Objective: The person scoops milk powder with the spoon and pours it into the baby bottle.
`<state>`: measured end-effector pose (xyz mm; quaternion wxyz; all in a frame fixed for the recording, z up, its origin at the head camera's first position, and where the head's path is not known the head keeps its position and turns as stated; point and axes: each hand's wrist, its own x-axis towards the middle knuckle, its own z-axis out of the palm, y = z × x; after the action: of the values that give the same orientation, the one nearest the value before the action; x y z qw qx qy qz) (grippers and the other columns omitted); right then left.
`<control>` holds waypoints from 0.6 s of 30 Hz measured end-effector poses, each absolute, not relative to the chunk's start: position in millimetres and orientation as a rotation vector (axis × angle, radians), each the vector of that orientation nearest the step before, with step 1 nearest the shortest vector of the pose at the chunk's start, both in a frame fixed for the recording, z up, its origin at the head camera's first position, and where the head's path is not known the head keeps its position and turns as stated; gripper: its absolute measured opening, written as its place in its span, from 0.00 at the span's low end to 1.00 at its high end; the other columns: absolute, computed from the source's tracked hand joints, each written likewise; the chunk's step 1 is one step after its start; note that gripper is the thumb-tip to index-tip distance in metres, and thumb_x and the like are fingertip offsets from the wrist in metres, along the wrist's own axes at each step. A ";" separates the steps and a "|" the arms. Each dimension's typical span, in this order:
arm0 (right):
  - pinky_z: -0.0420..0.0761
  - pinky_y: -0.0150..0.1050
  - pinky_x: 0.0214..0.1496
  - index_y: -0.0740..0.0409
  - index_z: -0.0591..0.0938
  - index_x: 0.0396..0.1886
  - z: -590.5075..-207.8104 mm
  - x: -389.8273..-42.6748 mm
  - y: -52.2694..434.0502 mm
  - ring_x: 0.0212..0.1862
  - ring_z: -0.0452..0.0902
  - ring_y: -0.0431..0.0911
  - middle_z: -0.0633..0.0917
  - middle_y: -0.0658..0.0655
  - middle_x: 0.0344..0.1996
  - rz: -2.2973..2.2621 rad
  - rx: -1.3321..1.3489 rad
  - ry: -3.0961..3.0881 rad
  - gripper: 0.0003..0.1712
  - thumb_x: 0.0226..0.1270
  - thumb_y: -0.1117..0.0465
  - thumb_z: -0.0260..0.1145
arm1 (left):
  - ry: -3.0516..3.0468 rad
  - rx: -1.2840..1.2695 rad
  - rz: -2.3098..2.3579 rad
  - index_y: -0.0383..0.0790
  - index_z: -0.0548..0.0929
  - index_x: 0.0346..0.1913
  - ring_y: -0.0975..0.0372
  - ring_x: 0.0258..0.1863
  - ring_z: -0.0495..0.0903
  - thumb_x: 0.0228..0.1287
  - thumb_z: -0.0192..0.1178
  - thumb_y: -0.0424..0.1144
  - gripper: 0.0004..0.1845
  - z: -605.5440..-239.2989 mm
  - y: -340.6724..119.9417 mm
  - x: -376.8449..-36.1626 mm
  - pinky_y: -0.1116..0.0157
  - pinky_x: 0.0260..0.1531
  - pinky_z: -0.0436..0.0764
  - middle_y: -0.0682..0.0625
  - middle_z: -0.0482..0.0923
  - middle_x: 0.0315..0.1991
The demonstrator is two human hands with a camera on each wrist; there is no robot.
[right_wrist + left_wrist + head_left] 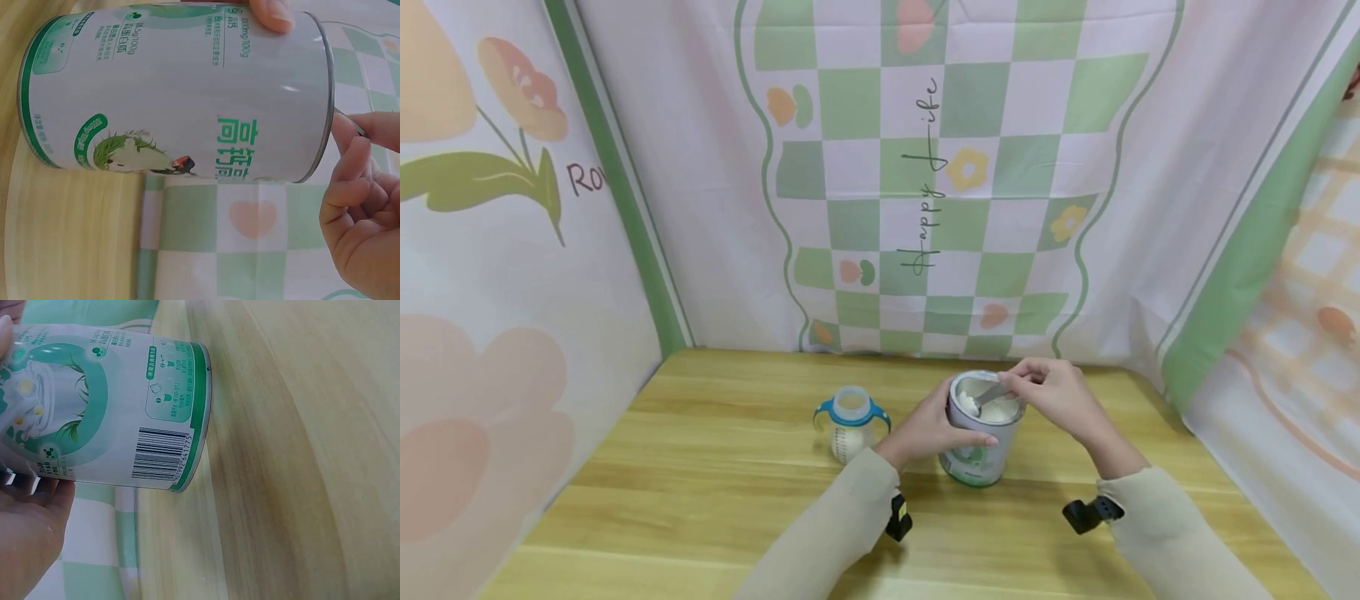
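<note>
Wooden table (715, 467): broad surface below everything. Can (988, 457): over table, right of two-handled bottle (848, 433); long axis near vertical, open mouth upward; whether base fully touches wood, I cannot tell. Left hand (934, 427): clamped round can, wall between thumb and fingers. Right hand (1060, 400): thumb and fingertips pinched on spoon (992, 393). Spoon: slanted, handle at fingertips, lower end beyond them inside can, beside pale powder (967, 403).

A green-and-white checked backdrop (955, 179) reading "Happy Life" hangs behind the wood-grained desk (700, 483), flowered cloth (512, 275) at left.
</note>
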<state>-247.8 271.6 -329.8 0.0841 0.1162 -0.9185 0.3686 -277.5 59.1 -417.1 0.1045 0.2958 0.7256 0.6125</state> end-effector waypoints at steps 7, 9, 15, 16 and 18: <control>0.74 0.36 0.28 0.58 0.87 0.35 -332.7 -247.3 279.7 0.31 0.77 0.47 0.88 0.53 0.28 1.111 0.300 -2.675 0.22 0.72 0.43 0.65 | 2.146 0.860 1.802 0.58 0.63 0.71 0.68 0.56 0.75 0.55 0.78 0.45 0.44 -416.7 58.5 -277.4 0.63 0.57 0.74 0.63 0.73 0.58; 0.76 0.36 0.30 0.58 0.87 0.35 -333.4 -246.9 281.6 0.33 0.79 0.48 0.88 0.52 0.28 1.113 0.299 -2.653 0.21 0.73 0.44 0.65 | 2.154 0.859 1.799 0.58 0.63 0.71 0.68 0.56 0.75 0.54 0.78 0.46 0.45 -417.0 58.3 -277.7 0.62 0.57 0.74 0.63 0.72 0.59; 0.69 0.36 0.22 0.57 0.86 0.34 -337.0 -245.4 284.1 0.23 0.70 0.45 0.83 0.52 0.22 1.069 0.310 -2.606 0.19 0.72 0.45 0.66 | 2.169 0.845 1.783 0.58 0.63 0.71 0.68 0.56 0.74 0.54 0.78 0.47 0.44 -417.1 57.9 -278.2 0.61 0.58 0.74 0.63 0.72 0.59; 0.68 0.36 0.21 0.57 0.86 0.34 -337.4 -245.0 283.9 0.22 0.69 0.44 0.82 0.52 0.21 1.054 0.317 -2.602 0.19 0.72 0.45 0.66 | 2.169 0.842 1.781 0.58 0.63 0.71 0.68 0.56 0.74 0.55 0.78 0.47 0.44 -417.0 57.8 -278.2 0.61 0.58 0.74 0.63 0.72 0.59; 0.66 0.35 0.20 0.57 0.86 0.34 -338.1 -244.5 284.0 0.20 0.66 0.44 0.79 0.52 0.19 1.034 0.328 -2.593 0.18 0.72 0.46 0.66 | 2.170 0.837 1.779 0.58 0.63 0.71 0.68 0.56 0.74 0.54 0.78 0.47 0.44 -416.9 57.7 -278.1 0.61 0.58 0.74 0.63 0.72 0.59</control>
<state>-244.5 284.0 -338.1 0.1644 0.1151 -0.9099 0.3630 -278.1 57.7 -416.9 0.1065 0.2842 0.7368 0.6041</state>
